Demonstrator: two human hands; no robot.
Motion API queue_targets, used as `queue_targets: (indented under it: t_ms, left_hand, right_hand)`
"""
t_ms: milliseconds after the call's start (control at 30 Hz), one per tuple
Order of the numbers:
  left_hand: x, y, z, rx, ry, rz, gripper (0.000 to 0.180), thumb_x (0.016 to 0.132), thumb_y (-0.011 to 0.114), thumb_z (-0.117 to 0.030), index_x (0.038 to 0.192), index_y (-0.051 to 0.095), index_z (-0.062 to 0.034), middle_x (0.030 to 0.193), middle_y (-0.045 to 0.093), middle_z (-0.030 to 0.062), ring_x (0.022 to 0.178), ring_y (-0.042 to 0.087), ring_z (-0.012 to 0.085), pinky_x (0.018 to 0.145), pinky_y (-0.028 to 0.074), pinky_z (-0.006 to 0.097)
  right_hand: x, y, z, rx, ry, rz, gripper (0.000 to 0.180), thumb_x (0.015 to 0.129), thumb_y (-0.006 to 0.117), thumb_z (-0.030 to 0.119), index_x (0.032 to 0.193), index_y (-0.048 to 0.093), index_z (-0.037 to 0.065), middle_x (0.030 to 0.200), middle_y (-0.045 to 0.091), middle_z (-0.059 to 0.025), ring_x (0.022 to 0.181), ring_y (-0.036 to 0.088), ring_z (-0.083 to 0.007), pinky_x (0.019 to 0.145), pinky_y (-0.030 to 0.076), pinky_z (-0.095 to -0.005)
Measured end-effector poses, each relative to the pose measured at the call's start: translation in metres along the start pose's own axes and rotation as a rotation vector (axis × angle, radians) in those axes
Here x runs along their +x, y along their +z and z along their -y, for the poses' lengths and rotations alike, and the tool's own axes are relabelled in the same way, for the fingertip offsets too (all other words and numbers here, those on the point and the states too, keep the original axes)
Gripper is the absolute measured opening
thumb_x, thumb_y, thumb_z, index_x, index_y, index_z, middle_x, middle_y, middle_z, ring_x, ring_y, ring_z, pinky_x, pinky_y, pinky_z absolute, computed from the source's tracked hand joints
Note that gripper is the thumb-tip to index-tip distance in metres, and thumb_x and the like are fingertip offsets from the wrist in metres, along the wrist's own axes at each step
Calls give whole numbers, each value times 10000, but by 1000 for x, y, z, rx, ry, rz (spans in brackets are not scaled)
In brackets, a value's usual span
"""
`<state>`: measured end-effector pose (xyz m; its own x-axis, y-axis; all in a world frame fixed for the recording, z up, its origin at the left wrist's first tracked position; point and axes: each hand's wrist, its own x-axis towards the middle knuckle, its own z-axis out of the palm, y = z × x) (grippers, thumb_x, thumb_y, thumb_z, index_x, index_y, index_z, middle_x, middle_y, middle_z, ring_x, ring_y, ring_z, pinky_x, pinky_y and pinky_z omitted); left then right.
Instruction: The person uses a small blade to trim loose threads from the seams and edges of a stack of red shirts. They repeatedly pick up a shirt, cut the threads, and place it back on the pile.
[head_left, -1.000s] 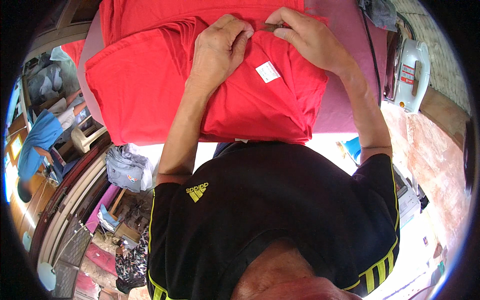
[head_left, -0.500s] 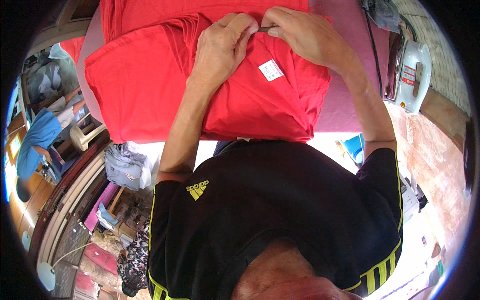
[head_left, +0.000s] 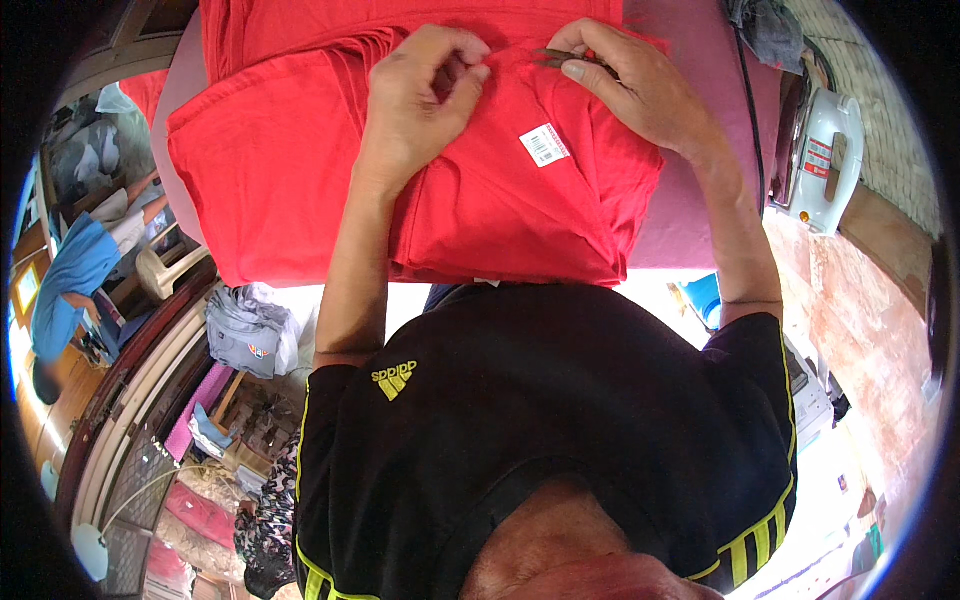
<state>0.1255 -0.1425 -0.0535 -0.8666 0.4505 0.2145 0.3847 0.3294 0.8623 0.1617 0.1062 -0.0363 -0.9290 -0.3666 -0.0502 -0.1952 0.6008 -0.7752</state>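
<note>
On the counter: red garment point(head_left: 470, 190) lies folded and flat on a pink-covered counter point(head_left: 700, 150), close to the person's body.
Left hand: left hand point(head_left: 420, 90) rests on the garment near its far edge, grip closed, fingertips pinching a bit of the red fabric.
Right hand: right hand point(head_left: 630, 85) sits just beside the left, grip closed on small dark scissors point(head_left: 560, 58) pressed to the cloth.
Tag: 1 white barcode sticker point(head_left: 545, 145) lies on the garment, between the 2 wrists.
Right side: white clothes iron point(head_left: 825, 150) stands at the counter's end, well apart from the hands, with a dark cord point(head_left: 752, 110) running past it.
Far edge: more red cloth point(head_left: 330, 25) is stacked behind.
</note>
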Motion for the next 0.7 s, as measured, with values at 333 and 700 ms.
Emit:
queue_targets:
  t_ms: [333, 700]
  left_hand:
    - [4, 17, 6, 304, 224, -6, 157, 820, 743, -48, 977, 732, -52, 893, 657, 122, 769, 667, 282, 675, 536, 358]
    - [6, 16, 3, 366, 174, 4, 94, 898, 627, -37, 989, 606, -34, 922, 677, 173, 827, 664, 397, 701, 534, 435]
  right_hand:
    - [-3, 12, -5, -1, -45, -124, 222, 999, 566, 124, 1199, 587, 29, 1055, 671, -101, 977, 650, -199, 869, 497, -319]
    - [5, 18, 26, -373, -36, -112, 255, 970, 586, 228, 1175, 581, 76, 1103, 674, -119, 995, 657, -333, 795, 522, -422]
